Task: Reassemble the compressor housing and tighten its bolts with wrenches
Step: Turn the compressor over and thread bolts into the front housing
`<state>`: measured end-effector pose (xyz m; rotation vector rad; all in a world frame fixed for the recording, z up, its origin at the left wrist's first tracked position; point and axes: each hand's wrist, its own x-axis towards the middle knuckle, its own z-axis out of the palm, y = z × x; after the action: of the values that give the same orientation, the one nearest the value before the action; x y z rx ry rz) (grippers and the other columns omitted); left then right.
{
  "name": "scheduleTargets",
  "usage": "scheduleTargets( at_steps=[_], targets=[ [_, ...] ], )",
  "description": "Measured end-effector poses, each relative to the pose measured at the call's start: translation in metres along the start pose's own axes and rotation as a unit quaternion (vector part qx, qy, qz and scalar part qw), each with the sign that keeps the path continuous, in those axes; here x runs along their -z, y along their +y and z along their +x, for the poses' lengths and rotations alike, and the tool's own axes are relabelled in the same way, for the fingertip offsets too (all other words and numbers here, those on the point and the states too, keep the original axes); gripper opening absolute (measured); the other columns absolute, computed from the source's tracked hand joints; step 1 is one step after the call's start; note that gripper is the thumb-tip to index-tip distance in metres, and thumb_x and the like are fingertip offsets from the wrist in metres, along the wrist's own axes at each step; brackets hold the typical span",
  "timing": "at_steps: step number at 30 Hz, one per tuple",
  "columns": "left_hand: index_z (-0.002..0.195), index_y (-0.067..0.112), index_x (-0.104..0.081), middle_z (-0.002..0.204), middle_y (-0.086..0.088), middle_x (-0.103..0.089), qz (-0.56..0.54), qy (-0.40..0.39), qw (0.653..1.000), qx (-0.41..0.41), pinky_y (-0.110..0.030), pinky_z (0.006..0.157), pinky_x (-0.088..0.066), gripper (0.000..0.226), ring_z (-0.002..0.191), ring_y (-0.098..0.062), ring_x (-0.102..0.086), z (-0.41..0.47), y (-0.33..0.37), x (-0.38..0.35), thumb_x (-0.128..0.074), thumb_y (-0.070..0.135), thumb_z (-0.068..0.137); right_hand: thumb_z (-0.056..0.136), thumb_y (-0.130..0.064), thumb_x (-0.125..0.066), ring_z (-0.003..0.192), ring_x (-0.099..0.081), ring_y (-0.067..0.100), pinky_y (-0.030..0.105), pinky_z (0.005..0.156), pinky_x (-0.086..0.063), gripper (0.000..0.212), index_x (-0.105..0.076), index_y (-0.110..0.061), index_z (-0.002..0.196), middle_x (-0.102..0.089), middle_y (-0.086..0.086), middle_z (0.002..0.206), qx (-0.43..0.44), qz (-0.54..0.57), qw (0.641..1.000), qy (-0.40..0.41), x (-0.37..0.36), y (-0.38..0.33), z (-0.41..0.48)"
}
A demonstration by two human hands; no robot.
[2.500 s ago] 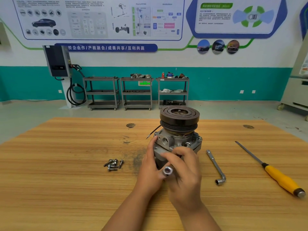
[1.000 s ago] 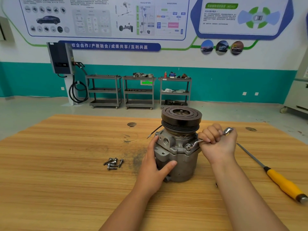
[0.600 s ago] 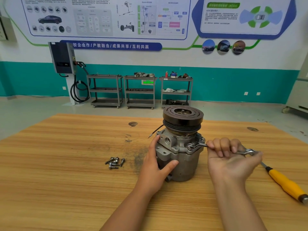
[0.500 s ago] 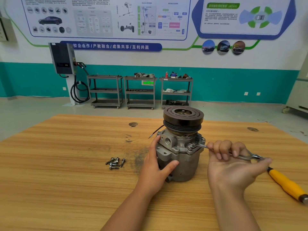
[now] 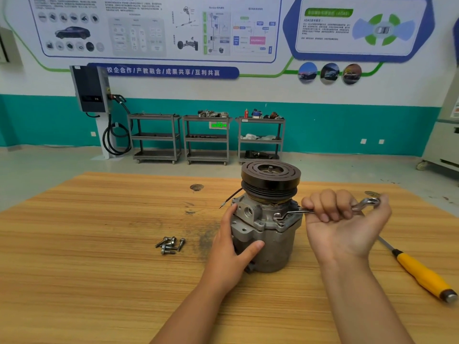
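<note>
**Wrench handle swings away from the viewer; left hand holds its grip**

The wooden table (image 5: pixel 99 269) carries everything. The compressor (image 5: pixel 269 234) stands upright on it between the two hands, its dark pulley (image 5: pixel 270 176) on top, above all the fingers.

The left hand (image 5: pixel 228 247) grips the housing's left side. Its fingers curl round the far left of the body and the thumb presses across the front. This grip matches the one half a second ago.

The right hand (image 5: pixel 345 227) is turned palm up just right of the housing, with its fingers (image 5: pixel 327 203) curled over the shaft of the wrench (image 5: pixel 293 212) and its thumb lying out along the shaft toward the far end. Half a second ago this hand sat lower and nearer the viewer, with the wrench's free end over the screwdriver's shank. Now the hand is higher and farther back, and the handle points right, with the free end clear of the screwdriver. The ring end stays on the flange, just left of the curled fingers.

The yellow-handled screwdriver (image 5: pixel 422 271) lies right of the right-hand fingers and nearer the viewer, where it lay before. The loose bolts (image 5: pixel 170 244) sit in a small heap left of the left-hand fingers, apart from them. A thin wire (image 5: pixel 231 197) pokes out just beyond the left fingertips.
</note>
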<state>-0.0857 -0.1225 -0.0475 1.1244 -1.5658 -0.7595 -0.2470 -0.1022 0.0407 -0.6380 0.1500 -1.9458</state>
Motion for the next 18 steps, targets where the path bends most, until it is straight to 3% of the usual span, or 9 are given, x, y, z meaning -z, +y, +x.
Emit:
scheduleTargets(
  at_steps=[4, 18],
  targets=[
    [0.126, 0.075, -0.011, 0.141, 0.021, -0.039, -0.003, -0.001, 1.000, 0.007, -0.046, 0.107, -0.040, 0.083, 0.131, -0.011, -0.041, 0.000, 0.001, 0.000, -0.066, 0.061, 0.066, 0.088, -0.063, -0.020, 0.042, -0.019, 0.014, 0.024, 0.043, -0.029, 0.063, -0.029, -0.021, 0.043, -0.020, -0.003, 0.043, -0.043, 0.016, 0.998, 0.034, 0.013, -0.002, 0.013],
    [0.126, 0.075, -0.011, 0.135, 0.029, -0.036, 0.005, 0.006, 1.000, -0.004, -0.045, 0.109, -0.038, 0.084, 0.133, -0.009, -0.038, 0.000, -0.002, 0.001, -0.073, 0.042, 0.079, 0.089, -0.065, -0.015, 0.039, -0.017, 0.013, 0.019, 0.041, -0.025, 0.066, -0.029, -0.020, 0.043, -0.019, -0.003, 0.042, -0.055, 0.018, 0.996, 0.068, 0.024, 0.002, 0.022]
  ],
)
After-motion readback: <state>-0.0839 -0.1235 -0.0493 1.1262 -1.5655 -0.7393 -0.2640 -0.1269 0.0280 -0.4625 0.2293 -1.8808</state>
